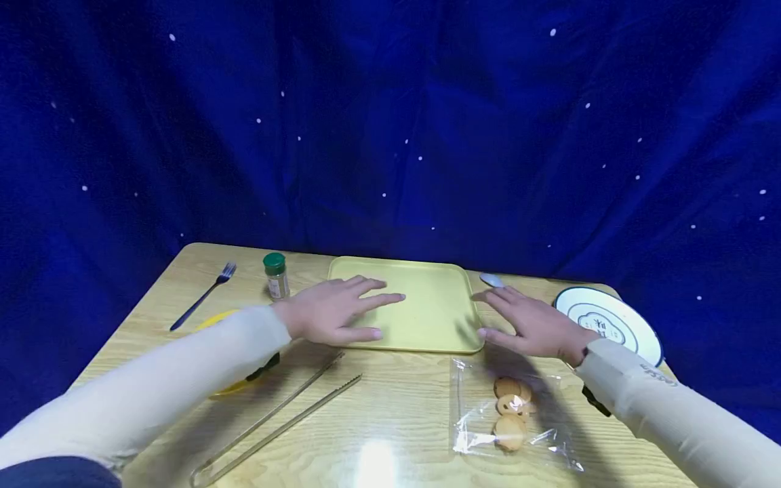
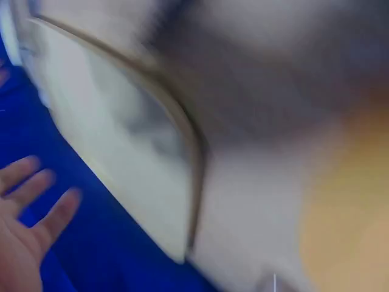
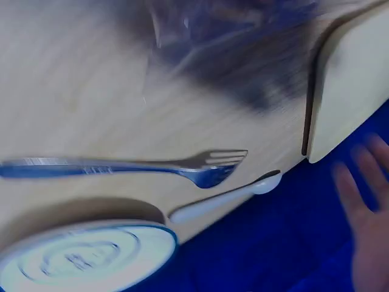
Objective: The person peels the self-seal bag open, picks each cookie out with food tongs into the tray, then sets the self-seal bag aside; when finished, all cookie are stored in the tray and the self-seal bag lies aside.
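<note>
Against a deep-blue curtain flecked with white spots [image 1: 421, 135] stands a pale wood-grained surface [image 1: 415, 386], and its far edge looks to me the likeliest trouble spot. The pale-yellow rectangular tray with rounded corners [image 1: 421, 305] lies along that edge; a firm forward push could tip it over. Toward the far right corner, the white round plate with a dark rim [image 1: 634, 332] sits partly behind the right sleeve [image 1: 665, 400], so a careless outward sweep might knock it off. Mostly hidden under the left sleeve [image 1: 201, 366] is a round yellow dish [image 1: 215, 320], easy to catch unseen. A clear plastic bag [image 1: 476, 393] of round brown biscuits [image 1: 510, 432] lies flat beside the right sleeve; a dropped arm could crush them. Long metal tongs [image 1: 293, 421] lie splayed where a trailing left cuff might drag them.

Both hands are empty, fingers spread: the left hand [image 1: 332, 312] reaches over the tray's left part, the right hand [image 1: 527, 322] is at its right edge, touching or not I can't tell. Uneven pressure might slew the tray.

A green-capped shaker jar [image 1: 277, 278] stands just beyond the left hand; a sideways swing could topple it. Smallest, the pale spoon [image 1: 491, 279] by the tray's far right corner might drop with one nudge.
</note>
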Demonstrator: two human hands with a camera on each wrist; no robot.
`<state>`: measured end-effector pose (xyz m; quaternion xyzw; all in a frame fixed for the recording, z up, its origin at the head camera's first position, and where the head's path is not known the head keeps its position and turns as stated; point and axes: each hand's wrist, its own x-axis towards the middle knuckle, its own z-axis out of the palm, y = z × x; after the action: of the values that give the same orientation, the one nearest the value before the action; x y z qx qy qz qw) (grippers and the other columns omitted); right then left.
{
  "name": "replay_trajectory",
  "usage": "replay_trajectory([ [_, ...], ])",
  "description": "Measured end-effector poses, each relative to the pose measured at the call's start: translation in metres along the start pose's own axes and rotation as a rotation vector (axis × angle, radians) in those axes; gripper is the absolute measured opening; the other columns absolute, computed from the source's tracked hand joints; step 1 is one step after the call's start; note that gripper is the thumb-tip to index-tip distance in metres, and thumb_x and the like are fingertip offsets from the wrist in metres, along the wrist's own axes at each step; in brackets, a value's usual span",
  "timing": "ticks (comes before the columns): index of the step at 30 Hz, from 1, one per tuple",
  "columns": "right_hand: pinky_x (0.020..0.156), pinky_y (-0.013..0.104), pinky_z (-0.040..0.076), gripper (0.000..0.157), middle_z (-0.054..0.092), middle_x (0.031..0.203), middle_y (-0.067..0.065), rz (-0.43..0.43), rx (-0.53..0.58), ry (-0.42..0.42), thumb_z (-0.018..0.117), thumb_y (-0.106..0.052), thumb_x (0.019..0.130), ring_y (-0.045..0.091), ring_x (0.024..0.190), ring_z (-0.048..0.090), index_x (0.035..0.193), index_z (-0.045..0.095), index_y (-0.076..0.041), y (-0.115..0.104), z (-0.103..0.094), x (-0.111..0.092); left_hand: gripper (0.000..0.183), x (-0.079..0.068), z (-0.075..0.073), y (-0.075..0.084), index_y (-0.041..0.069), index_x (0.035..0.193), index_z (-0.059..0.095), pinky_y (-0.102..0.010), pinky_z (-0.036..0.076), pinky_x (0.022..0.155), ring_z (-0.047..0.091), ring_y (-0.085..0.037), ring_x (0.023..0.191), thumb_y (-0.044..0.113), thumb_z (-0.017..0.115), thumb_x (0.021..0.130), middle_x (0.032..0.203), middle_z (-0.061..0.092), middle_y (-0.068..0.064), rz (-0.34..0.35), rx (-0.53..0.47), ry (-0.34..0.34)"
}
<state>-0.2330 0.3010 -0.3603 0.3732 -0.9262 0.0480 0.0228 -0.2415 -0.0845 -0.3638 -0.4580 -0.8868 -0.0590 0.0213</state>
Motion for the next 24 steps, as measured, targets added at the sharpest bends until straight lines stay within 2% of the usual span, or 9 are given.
replay_trajectory([
  [2, 0.083, 0.033, 0.052, 0.028, 0.066, 0.110, -0.003, 0.057, 0.145, -0.064, 0.058, -0.043, 0.096, 0.012, 0.100, 0.062, 0.112, 0.062, -0.020, 0.002, 0.000, -0.006, 0.063, 0.002, 0.001, 0.012, 0.033, 0.150, 0.031, -0.040, 0.049, 0.097, 0.053, -0.015, 0.127, 0.067, 0.032, 0.096, 0.141, 0.053, 0.001, -0.042, -0.165, -0.011],
  [3, 0.074, 0.028, 0.051, 0.021, 0.066, 0.095, -0.006, 0.082, 0.224, -0.108, 0.059, -0.039, 0.096, 0.007, 0.086, 0.061, 0.100, 0.064, -0.019, 0.003, 0.000, -0.008, 0.060, 0.002, 0.001, 0.018, 0.029, 0.146, 0.038, -0.037, 0.051, 0.092, 0.058, -0.013, 0.119, 0.063, 0.033, 0.098, 0.133, 0.060, 0.002, -0.059, -0.256, -0.018],
  [5, 0.062, 0.023, 0.046, 0.020, 0.060, 0.077, -0.008, 0.110, 0.373, -0.218, 0.059, -0.032, 0.097, 0.002, 0.068, 0.053, 0.087, 0.064, -0.016, 0.005, 0.003, -0.013, 0.053, 0.004, 0.004, 0.029, 0.020, 0.137, 0.049, -0.031, 0.052, 0.087, 0.064, -0.011, 0.106, 0.056, 0.038, 0.100, 0.118, 0.068, 0.001, -0.074, -0.419, -0.041],
  [9, 0.056, 0.019, 0.039, 0.024, 0.055, 0.071, -0.007, 0.153, 0.566, -0.386, 0.060, -0.027, 0.096, -0.001, 0.060, 0.045, 0.083, 0.064, -0.007, 0.004, 0.012, -0.019, 0.043, 0.008, 0.015, 0.049, 0.007, 0.128, 0.054, -0.028, 0.056, 0.074, 0.070, -0.017, 0.082, 0.040, 0.046, 0.102, 0.096, 0.072, -0.009, -0.070, -0.693, -0.143],
  [13, 0.054, 0.017, 0.037, 0.022, 0.062, 0.073, 0.002, 0.175, 0.750, -0.458, 0.060, -0.020, 0.096, 0.000, 0.058, 0.045, 0.089, 0.064, 0.000, -0.005, 0.022, -0.019, 0.041, 0.009, 0.031, 0.066, 0.003, 0.128, 0.052, -0.032, 0.057, 0.064, 0.071, -0.023, 0.074, 0.032, 0.052, 0.101, 0.091, 0.070, -0.014, -0.134, -0.877, -0.238],
  [16, 0.053, 0.016, 0.036, 0.019, 0.061, 0.073, 0.012, 0.114, 0.840, -0.473, 0.057, -0.013, 0.097, 0.000, 0.057, 0.043, 0.091, 0.063, 0.004, -0.015, 0.028, -0.016, 0.042, 0.011, 0.039, 0.077, 0.001, 0.130, 0.051, -0.029, 0.056, 0.062, 0.069, -0.020, 0.071, 0.029, 0.056, 0.099, 0.089, 0.070, -0.013, -0.162, -0.900, -0.256],
  [19, 0.053, 0.014, 0.037, 0.018, 0.058, 0.071, 0.017, 0.006, 0.838, -0.469, 0.056, -0.011, 0.097, -0.003, 0.057, 0.042, 0.089, 0.062, 0.004, -0.027, 0.034, -0.013, 0.042, 0.014, 0.046, 0.086, -0.001, 0.129, 0.051, -0.022, 0.053, 0.062, 0.064, -0.011, 0.063, 0.024, 0.059, 0.097, 0.084, 0.070, -0.009, -0.146, -0.849, -0.215],
  [21, 0.054, 0.014, 0.037, 0.018, 0.055, 0.068, 0.015, -0.042, 0.814, -0.454, 0.056, -0.012, 0.097, -0.004, 0.057, 0.042, 0.087, 0.062, 0.002, -0.036, 0.038, -0.010, 0.039, 0.017, 0.052, 0.091, -0.002, 0.126, 0.053, -0.018, 0.048, 0.063, 0.057, -0.005, 0.056, 0.021, 0.060, 0.096, 0.076, 0.067, -0.006, -0.137, -0.789, -0.160],
  [24, 0.057, 0.015, 0.038, 0.018, 0.055, 0.068, 0.005, -0.034, 0.779, -0.421, 0.057, -0.015, 0.097, -0.004, 0.058, 0.043, 0.086, 0.063, -0.002, -0.050, 0.042, -0.004, 0.032, 0.020, 0.060, 0.096, -0.001, 0.119, 0.057, -0.017, 0.044, 0.066, 0.046, 0.001, 0.054, 0.018, 0.061, 0.095, 0.068, 0.060, 0.001, -0.136, -0.686, -0.083],
])
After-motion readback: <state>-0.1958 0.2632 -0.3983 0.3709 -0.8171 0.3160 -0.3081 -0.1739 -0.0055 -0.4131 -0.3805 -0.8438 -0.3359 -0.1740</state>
